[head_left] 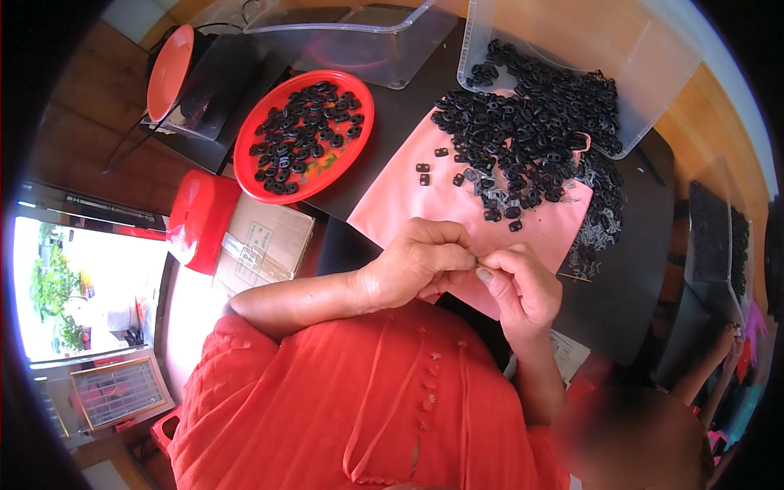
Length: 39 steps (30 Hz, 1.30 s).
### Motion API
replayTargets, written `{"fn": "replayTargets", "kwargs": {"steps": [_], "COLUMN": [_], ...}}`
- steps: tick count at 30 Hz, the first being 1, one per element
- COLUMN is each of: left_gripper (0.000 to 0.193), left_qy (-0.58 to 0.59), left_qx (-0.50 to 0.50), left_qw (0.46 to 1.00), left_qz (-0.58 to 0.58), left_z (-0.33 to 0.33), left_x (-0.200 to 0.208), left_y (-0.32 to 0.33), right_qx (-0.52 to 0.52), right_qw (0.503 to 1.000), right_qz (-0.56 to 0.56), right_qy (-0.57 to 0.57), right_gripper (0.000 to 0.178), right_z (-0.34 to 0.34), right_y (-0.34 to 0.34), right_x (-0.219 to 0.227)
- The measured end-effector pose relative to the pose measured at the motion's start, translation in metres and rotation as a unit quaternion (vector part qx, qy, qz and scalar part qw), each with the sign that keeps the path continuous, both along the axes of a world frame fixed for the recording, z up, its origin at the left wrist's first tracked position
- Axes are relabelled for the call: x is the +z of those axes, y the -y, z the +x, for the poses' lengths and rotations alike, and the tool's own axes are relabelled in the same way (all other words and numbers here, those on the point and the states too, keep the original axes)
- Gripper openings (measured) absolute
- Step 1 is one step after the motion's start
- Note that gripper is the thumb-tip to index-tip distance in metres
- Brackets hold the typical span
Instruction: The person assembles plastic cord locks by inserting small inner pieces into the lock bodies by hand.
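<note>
My left hand [420,260] and my right hand [521,287] meet over the near edge of a pink cloth [392,196]. Fingertips and thumbs of both are pinched together on something tiny, mostly hidden between them; I cannot make out what it is. Just beyond lies a big heap of small black two-holed plastic pieces [523,139], which look like cord locks. A few loose black pieces [424,174] sit apart on the cloth, left of the heap. Small grey metal bits [600,220] are piled at the heap's right side.
A red oval plate [365,102] at the left holds many black pieces. Clear plastic bins [653,82] stand at the back, one tipped toward the heap. A cardboard box [265,245] and a red container [200,220] are lower left. Another person's arms [710,359] show at the right.
</note>
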State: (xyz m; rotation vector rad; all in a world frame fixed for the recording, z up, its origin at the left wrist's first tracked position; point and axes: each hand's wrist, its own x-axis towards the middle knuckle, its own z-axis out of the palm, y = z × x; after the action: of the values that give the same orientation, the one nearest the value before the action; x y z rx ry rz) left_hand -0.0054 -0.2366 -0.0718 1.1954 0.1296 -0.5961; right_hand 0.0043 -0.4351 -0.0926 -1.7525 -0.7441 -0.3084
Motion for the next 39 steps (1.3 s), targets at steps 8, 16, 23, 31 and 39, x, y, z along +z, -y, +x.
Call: {"fn": "replayTargets", "kwargs": {"steps": [8,16,23,31,39], "left_gripper": [0.013,0.014,0.015,0.011,0.01], "left_qy": [-0.049,0.474,0.544,0.627,0.522], "left_qx": [0.028,0.084,0.038,-0.05,0.072], "left_qw": [0.998,0.763,0.631,0.603,0.635], "left_qz": [-0.032,0.431,0.551,0.49,0.565], "left_z": [0.004,0.037,0.065,0.066,0.057], "left_x": [0.002,-0.004,-0.02,-0.013,-0.019], "left_y": [0.001,-0.032,-0.055,-0.067,-0.054], "right_qx": [-0.035,-0.017,-0.013,-0.018,-0.025], "right_qw": [0.997,0.996,0.986,0.982,0.982], "right_qz": [-0.024,0.069,0.074,0.083,0.079], "right_qy": [0.066,-0.062,-0.151,-0.168,-0.171], "right_gripper": [0.014,0.008,0.006,0.007,0.006], "right_z": [0.001,0.002,0.002,0.001,0.002], "right_y": [-0.006,0.005,0.005,0.006,0.005], "right_x": [0.0,0.0,-0.007,-0.011,-0.013]}}
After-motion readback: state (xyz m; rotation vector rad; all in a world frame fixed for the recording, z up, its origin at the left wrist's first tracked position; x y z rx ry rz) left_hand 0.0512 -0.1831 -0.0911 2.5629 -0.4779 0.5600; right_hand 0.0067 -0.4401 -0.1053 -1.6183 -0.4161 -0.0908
